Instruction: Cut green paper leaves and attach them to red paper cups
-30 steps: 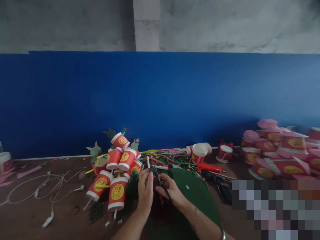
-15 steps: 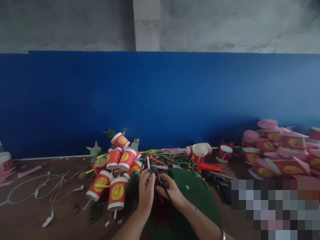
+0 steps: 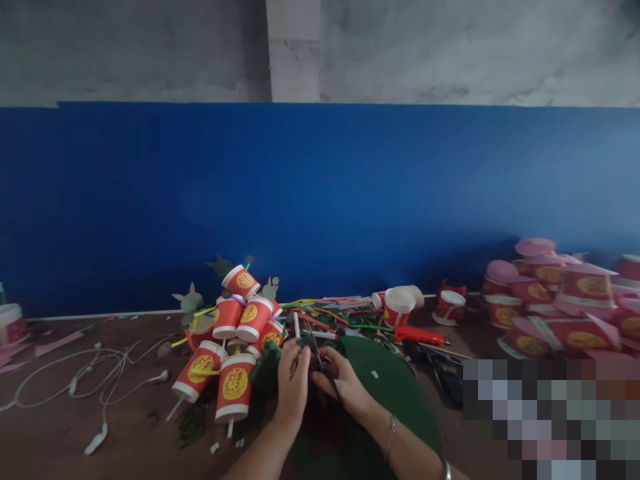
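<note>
My left hand (image 3: 291, 385) pinches a small dark green paper piece (image 3: 303, 344) just above a big green sheet (image 3: 395, 387) that lies under both hands. In my right hand (image 3: 340, 383) are black scissors (image 3: 320, 360), fingers through the handles and blades pointing up at the piece. A pile of red paper cups (image 3: 235, 333) with gold emblems lies directly left of my left hand.
White earphone cables (image 3: 100, 373) trail across the brown table at the left. Coloured straws (image 3: 330, 313), a white-rimmed cup (image 3: 399, 305) and a red tool (image 3: 420, 335) lie behind the hands. Pink-lidded red cups (image 3: 555, 300) crowd the right. A blue wall (image 3: 320, 200) stands behind.
</note>
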{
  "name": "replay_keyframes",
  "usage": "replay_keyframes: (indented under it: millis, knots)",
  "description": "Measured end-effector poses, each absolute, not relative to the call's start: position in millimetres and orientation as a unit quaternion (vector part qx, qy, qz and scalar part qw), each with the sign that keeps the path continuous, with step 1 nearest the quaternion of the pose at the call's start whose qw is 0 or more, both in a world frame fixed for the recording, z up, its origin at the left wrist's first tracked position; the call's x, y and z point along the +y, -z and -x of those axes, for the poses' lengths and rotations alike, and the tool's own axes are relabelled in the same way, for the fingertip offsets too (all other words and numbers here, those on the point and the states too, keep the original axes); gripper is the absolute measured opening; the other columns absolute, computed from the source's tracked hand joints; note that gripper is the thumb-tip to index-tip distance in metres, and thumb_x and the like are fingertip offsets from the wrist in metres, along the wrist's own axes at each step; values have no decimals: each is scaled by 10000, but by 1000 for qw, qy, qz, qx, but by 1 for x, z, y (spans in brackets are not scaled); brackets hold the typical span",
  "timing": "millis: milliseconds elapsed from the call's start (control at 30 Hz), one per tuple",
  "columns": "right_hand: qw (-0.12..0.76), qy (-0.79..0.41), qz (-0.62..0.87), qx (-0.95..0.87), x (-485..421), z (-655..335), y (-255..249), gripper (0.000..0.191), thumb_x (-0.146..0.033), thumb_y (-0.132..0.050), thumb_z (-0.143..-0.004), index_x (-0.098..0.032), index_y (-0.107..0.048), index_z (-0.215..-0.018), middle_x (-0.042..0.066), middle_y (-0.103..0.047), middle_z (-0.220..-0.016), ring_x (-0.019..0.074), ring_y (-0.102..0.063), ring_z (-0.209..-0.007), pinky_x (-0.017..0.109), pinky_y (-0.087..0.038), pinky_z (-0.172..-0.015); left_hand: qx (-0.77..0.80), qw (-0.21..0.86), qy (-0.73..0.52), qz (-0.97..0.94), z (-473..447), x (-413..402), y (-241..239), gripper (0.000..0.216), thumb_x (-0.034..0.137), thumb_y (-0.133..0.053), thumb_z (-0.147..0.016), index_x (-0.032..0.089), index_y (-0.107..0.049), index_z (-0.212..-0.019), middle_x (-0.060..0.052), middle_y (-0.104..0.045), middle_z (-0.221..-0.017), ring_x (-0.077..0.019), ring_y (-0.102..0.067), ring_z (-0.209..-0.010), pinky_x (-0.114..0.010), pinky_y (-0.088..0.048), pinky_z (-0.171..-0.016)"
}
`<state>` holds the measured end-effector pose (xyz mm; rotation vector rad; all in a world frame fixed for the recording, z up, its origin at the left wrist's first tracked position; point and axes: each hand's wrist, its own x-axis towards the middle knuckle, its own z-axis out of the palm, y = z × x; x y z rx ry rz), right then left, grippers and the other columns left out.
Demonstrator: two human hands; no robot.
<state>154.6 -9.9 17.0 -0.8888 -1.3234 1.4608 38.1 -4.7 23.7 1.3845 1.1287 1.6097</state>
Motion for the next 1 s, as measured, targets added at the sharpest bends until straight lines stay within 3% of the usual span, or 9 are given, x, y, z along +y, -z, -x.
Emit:
replay_keyframes:
  millis: [1000]
  knots:
    - [470,-569,389,-551,-8,-154,-15,510,-459,-747,-593,-205,-442,-913,-105,-514,-527,57,-445,-329,187,-404,-330,431,363,-626,-539,-38,-7,-30,245,406,-525,-802,177,-588,-741,-22,-565,-756,-177,-547,-767,-282,-447,-729]
